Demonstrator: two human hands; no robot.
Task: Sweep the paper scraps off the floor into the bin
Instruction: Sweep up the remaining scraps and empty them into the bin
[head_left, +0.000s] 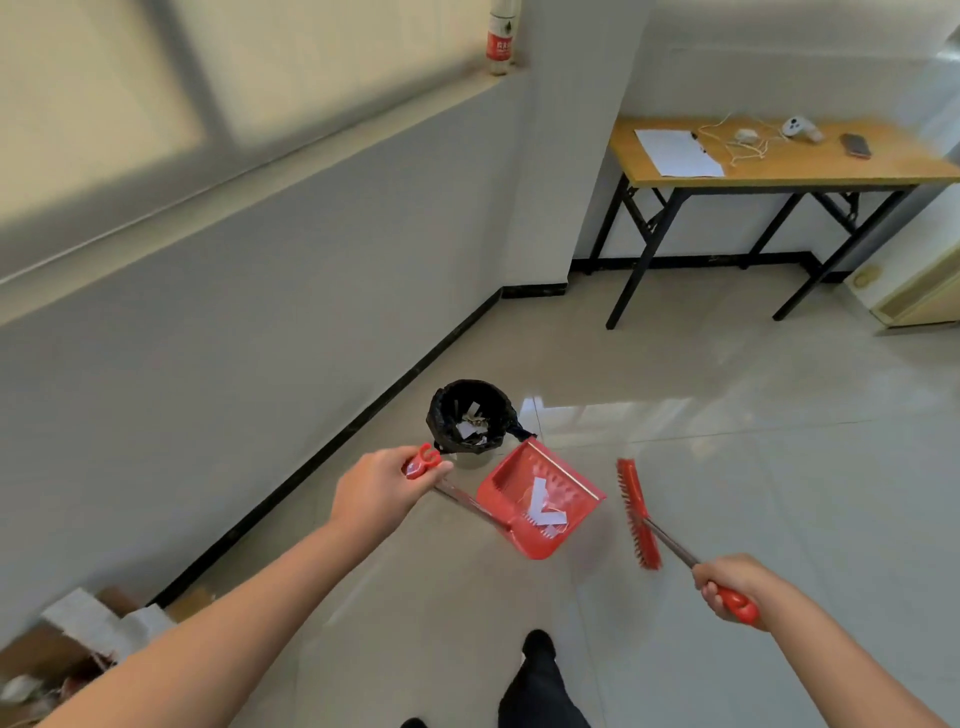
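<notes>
My left hand (382, 488) grips the red handle end of a long-handled red dustpan (540, 499). The pan hangs just above the floor and holds white paper scraps (540, 506). Its far corner sits beside the small bin (470, 418), which is lined with a black bag and has scraps inside. My right hand (732, 587) is closed on the red grip of a red broom (638, 514). The broom head is off to the right of the dustpan, apart from it.
A grey wall with a black skirting runs along the left. A wooden folding table (779, 169) with paper, cables and a phone stands at the back right. Cardboard and packing (88, 634) lie at the lower left. My shoe (537, 644) is below the dustpan.
</notes>
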